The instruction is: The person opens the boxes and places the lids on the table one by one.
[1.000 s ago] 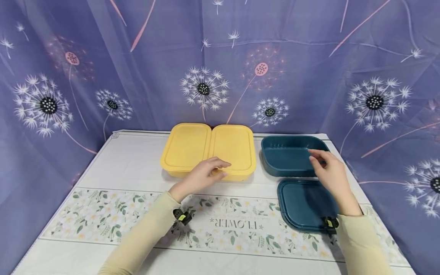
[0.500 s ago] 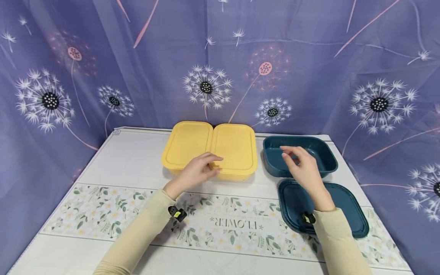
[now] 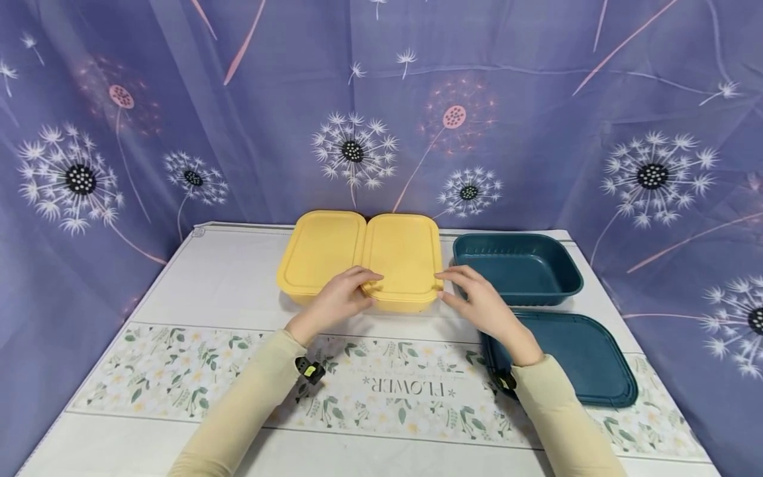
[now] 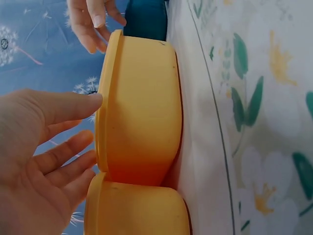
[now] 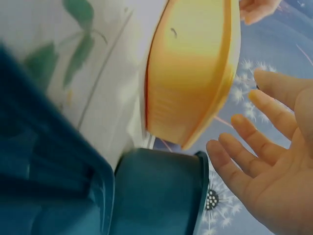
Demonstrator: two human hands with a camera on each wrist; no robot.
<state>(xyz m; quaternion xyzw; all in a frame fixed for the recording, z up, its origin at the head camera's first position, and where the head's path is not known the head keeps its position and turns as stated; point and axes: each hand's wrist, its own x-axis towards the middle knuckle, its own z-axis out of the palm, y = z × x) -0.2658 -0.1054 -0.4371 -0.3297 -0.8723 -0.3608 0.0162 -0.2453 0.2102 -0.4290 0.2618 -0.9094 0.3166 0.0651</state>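
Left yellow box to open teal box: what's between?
In the head view, the lidded right yellow box; the left hand and right hand flank its near end.

the yellow boxes (image 3: 405,252) look like smooth, matt plastic, the teal tub (image 3: 507,266) and teal lid (image 3: 578,358) slightly glossier plastic, the purple curtain (image 3: 268,146) creased cloth.

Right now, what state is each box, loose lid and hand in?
Left yellow box: closed, beside the other yellow one.
Right yellow box: closed.
Teal box: open, nothing visible inside.
Teal lid: off, lying on the near side of its box.
Left hand: fingers relaxed, thumb at the right yellow box's rim; contact unclear.
Right hand: fingers relaxed, holding nothing.
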